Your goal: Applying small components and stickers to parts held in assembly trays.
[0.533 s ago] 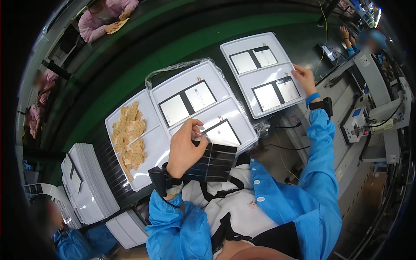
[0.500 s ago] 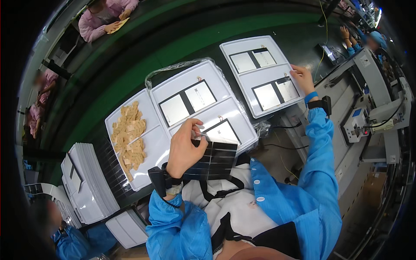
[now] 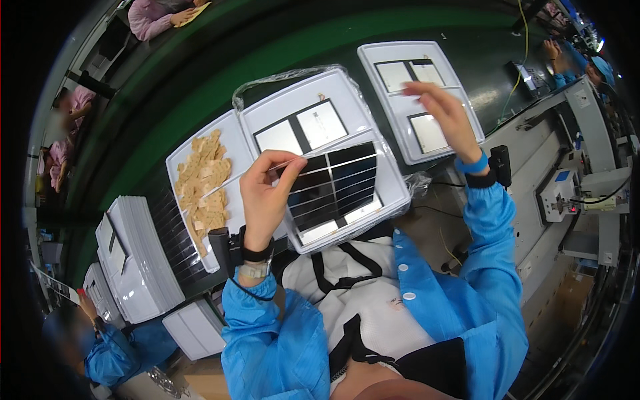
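Observation:
My left hand (image 3: pixel 262 193) pinches the edge of a thin, glossy dark screen panel (image 3: pixel 333 187). Light stripes reflect across its face, and it is tilted above the near half of the middle white tray (image 3: pixel 263 103). Beneath it, another panel lies partly hidden. Silver-backed panels (image 3: pixel 321 123) with dark borders rest in the far half of that tray. Over the right-hand white tray (image 3: pixel 398 103) hovers my right hand (image 3: pixel 450 127), fingers stretched out and holding nothing. That tray also carries silver-backed panels (image 3: pixel 425 133), partly covered by the hand.
Tan paper-like pieces (image 3: pixel 203 177) are heaped in a left tray (image 3: pixel 175 163). Further left stands a stack of white trays (image 3: pixel 150 273). Clear plastic wrap (image 3: pixel 293 75) edges the middle tray. A machine with a blue screen (image 3: pixel 562 177) stands right. Co-workers sit around the bench.
My left hand has raised the dark panel from near my lap to above the middle tray, turning its face up. My right hand has left the right tray's edge and moved left over it.

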A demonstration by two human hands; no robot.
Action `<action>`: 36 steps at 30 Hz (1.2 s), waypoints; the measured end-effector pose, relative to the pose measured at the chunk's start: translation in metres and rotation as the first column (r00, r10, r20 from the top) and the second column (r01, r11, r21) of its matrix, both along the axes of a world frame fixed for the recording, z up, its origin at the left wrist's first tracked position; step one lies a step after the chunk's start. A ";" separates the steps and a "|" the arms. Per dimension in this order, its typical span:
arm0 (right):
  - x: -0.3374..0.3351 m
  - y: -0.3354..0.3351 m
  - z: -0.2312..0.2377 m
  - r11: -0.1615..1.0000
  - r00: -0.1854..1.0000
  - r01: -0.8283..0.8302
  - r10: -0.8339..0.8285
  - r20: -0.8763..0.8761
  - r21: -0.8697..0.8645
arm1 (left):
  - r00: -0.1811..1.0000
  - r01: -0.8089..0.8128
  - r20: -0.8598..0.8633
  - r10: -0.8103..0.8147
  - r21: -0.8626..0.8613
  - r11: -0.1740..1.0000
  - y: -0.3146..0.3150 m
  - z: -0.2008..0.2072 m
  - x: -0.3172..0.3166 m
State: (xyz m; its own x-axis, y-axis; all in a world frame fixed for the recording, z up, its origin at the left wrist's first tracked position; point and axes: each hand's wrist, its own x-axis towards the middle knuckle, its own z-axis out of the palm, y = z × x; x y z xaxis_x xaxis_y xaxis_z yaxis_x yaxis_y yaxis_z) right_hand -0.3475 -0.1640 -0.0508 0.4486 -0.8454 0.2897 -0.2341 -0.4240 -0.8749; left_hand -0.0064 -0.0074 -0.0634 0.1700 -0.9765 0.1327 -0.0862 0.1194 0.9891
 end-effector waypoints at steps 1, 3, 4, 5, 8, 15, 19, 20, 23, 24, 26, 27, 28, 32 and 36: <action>0.027 0.022 0.013 0.982 0.978 -0.189 0.187 0.091 0.019 | 1.000 -0.001 -0.003 0.000 -0.059 0.998 0.000 0.000 0.001; 0.066 0.051 0.022 0.938 0.949 -0.314 0.310 0.051 0.147 | 0.999 -0.026 0.032 0.029 -0.086 0.996 0.005 -0.002 0.004; 0.076 0.059 0.031 0.932 0.949 -0.311 0.316 0.003 0.185 | 0.996 -0.074 0.046 0.078 -0.080 0.994 0.007 0.001 0.002; 0.085 0.062 0.023 0.950 0.958 -0.283 0.274 0.083 0.129 | 0.990 -0.122 0.060 0.126 -0.075 0.990 0.010 0.004 0.002; 0.097 0.069 0.025 0.943 0.962 -0.230 0.184 0.201 0.241 | 0.966 -0.212 0.121 0.228 -0.138 0.968 0.017 0.002 0.001; 0.107 0.090 0.030 0.994 0.999 -0.036 0.036 -0.001 -0.104 | 0.949 -0.254 0.167 0.267 -0.092 0.963 0.029 -0.016 0.028; 0.106 0.092 0.026 0.996 0.998 -0.058 0.057 -0.011 -0.074 | 0.704 -0.015 0.692 0.162 -0.214 0.977 0.020 0.032 0.022; 0.107 0.093 0.025 0.995 0.997 -0.076 0.077 0.004 -0.059 | 0.616 0.027 0.762 0.200 -0.274 0.961 0.018 0.041 0.009; 0.110 0.093 0.017 0.992 0.991 -0.123 0.121 0.061 0.031 | 0.553 0.141 0.821 0.144 -0.263 0.955 0.014 0.047 -0.009; 0.106 0.091 0.025 0.989 0.989 -0.137 0.139 -0.045 0.060 | 0.626 0.147 0.779 0.041 -0.170 0.975 0.011 0.039 -0.010; 0.108 0.085 0.023 0.989 0.991 -0.131 0.131 0.004 -0.062 | 0.686 0.175 0.726 -0.038 -0.115 0.978 0.009 0.030 -0.010; 0.107 0.083 0.021 0.977 0.990 -0.119 0.131 0.056 -0.177 | 0.688 0.181 0.724 -0.045 -0.112 0.977 0.009 0.029 -0.011; 0.105 0.082 0.024 0.983 0.988 -0.117 0.129 0.081 -0.140 | 0.674 0.177 0.736 -0.064 -0.077 0.981 0.009 0.029 -0.011; 0.102 0.076 0.028 0.969 0.992 -0.122 0.126 0.005 -0.213 | 0.663 0.179 0.744 -0.082 -0.051 0.983 0.005 0.025 -0.015; 0.105 0.083 0.030 0.872 0.989 -0.148 0.126 -0.078 -0.467 | 0.745 0.188 0.640 -0.189 0.070 0.980 -0.002 0.011 -0.008</action>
